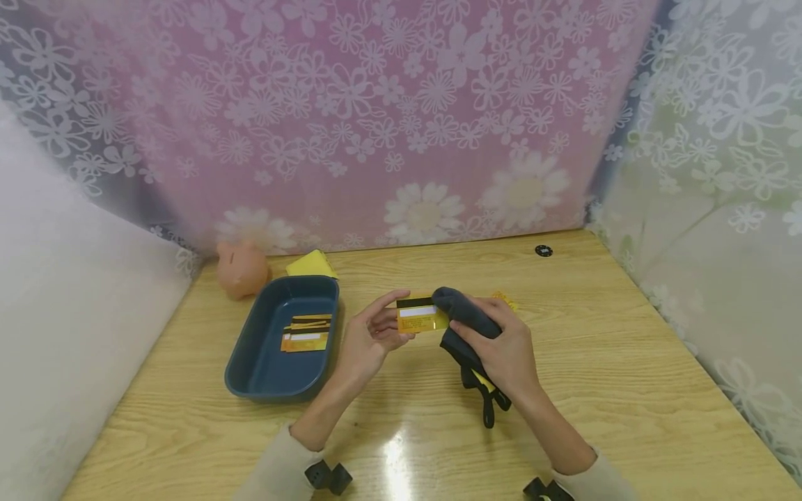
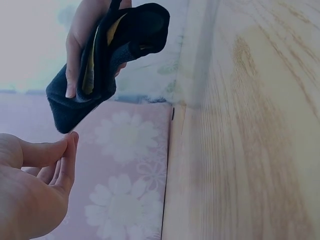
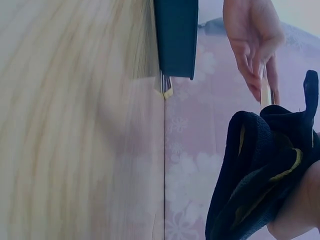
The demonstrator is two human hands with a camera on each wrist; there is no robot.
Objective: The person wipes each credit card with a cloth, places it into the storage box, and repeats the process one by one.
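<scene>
My left hand (image 1: 365, 342) pinches a yellow bank card (image 1: 416, 320) by its left end, its black stripe and white strip facing me. A bunched dark navy cloth (image 1: 466, 314) with yellow inner edges and a hanging loop is gripped in my right hand (image 1: 512, 351). One fold of the cloth overlaps the card's right end, hiding it. In the left wrist view, the cloth (image 2: 75, 107) comes down right at the left fingertips (image 2: 71, 142). The right wrist view shows the card (image 3: 267, 95) edge-on between the left fingers and the cloth.
Left of my hands stands a blue basin (image 1: 241, 379) with several similar cards (image 1: 305, 341) inside. Behind it are an orange piggy bank (image 1: 243, 271) and a yellow folded item (image 1: 313, 264). A black chip (image 1: 544, 250) lies at the back right, and a small yellow piece (image 1: 505, 300) behind my right hand.
</scene>
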